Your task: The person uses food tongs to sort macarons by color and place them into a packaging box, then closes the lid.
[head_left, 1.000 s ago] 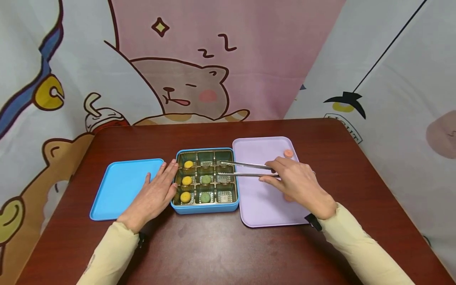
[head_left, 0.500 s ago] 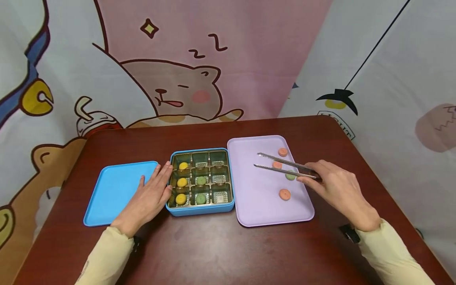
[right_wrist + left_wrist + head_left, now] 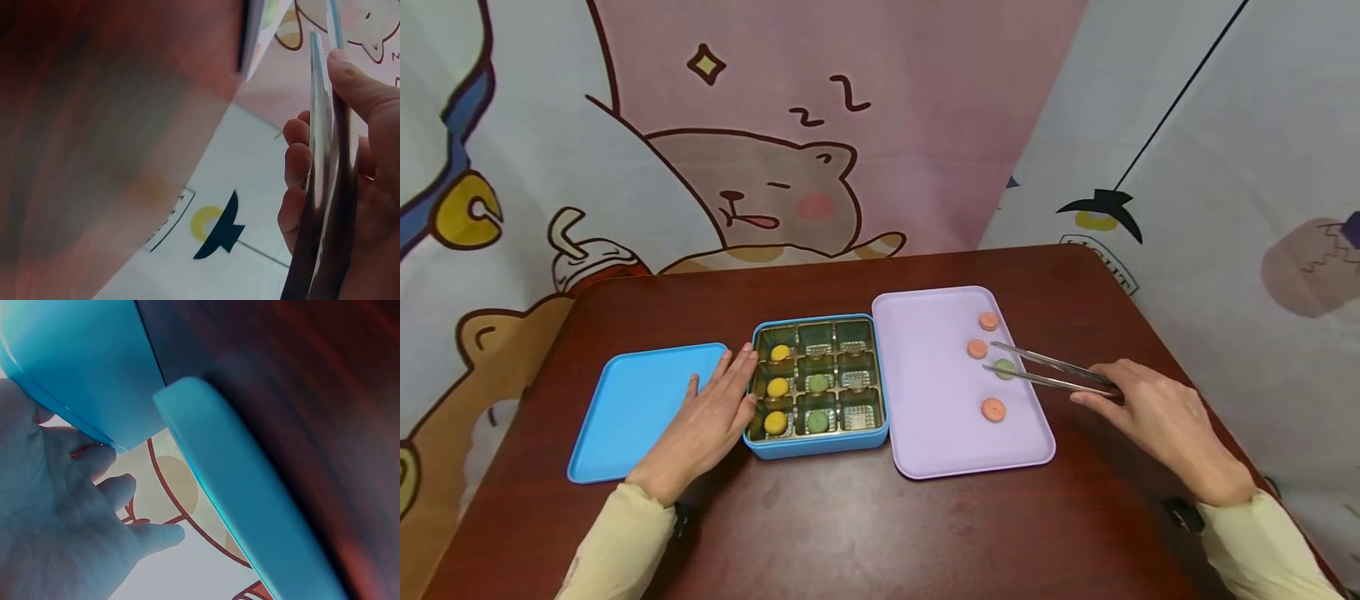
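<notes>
Metal tongs point left, long axis nearly crosswise.

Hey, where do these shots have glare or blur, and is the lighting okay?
Head view: soft glare on the near part of the table, otherwise fairly clear; left wrist view: bluish cast, the left hand dim against the washed-out backdrop; right wrist view: table blurred and murky, the tongs sharper.
</notes>
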